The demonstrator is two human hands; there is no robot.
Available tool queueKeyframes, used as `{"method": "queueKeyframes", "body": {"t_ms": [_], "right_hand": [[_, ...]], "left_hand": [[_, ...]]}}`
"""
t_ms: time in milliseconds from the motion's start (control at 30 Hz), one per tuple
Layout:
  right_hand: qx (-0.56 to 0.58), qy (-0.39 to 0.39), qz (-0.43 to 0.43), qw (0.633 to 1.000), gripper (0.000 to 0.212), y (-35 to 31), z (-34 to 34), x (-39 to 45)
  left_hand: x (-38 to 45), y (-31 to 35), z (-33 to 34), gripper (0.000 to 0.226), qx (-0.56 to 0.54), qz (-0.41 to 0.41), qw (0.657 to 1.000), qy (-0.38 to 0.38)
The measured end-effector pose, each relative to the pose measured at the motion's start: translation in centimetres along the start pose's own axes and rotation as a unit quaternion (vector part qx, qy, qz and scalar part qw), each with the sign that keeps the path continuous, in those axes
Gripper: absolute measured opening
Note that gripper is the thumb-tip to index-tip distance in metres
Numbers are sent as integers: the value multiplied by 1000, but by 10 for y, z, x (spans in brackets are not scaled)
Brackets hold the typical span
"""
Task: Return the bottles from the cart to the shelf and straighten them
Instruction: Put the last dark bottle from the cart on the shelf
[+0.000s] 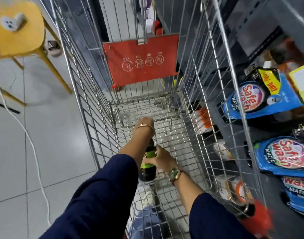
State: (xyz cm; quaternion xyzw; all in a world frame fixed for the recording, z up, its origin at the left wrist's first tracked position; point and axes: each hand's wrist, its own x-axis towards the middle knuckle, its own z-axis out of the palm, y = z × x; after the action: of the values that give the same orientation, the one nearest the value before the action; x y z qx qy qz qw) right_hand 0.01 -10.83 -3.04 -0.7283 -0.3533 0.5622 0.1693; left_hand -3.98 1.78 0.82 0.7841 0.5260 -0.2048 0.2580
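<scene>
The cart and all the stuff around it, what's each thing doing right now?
Silver wire cart: nearly empty.
Dark glass bottle with green label: upright, gripped.
Right hand: fingers closed around bottle.
Left hand: reaching deeper, grip hidden.
Red plastic seat flap: upright.

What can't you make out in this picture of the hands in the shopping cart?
- Left hand: its fingers are hidden behind its own wrist, so any grip is unclear.
- Dark bottle: label text too small and blurred; the right hand covers part of it.
- Red object at the lower right: motion-blurred.
- Shelf: its upper part is cut off by the frame edge.
</scene>
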Motion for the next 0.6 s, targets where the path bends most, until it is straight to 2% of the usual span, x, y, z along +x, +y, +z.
{"method": "queueKeyframes", "body": {"t_ms": [67, 133, 267, 367, 600], "right_hand": [[-14, 48, -28, 998, 52, -12, -18, -4], [-13, 73, -55, 996, 57, -24, -37, -13], [3, 144, -135, 980, 57, -62, -77, -50], [33, 198, -180, 963, 43, -90, -102, -88], [61, 246, -248, 935, 44, -144, -149, -187]], "left_hand": [[-7, 15, -23, 23, 2, 30, 999, 31], [-17, 30, -49, 22, -2, 49, 997, 60], [-52, 59, -111, 28, -16, 74, 986, 147], [-92, 80, -153, 33, -18, 97, 974, 203], [-202, 128, -238, 36, -7, 142, 943, 300]]}}
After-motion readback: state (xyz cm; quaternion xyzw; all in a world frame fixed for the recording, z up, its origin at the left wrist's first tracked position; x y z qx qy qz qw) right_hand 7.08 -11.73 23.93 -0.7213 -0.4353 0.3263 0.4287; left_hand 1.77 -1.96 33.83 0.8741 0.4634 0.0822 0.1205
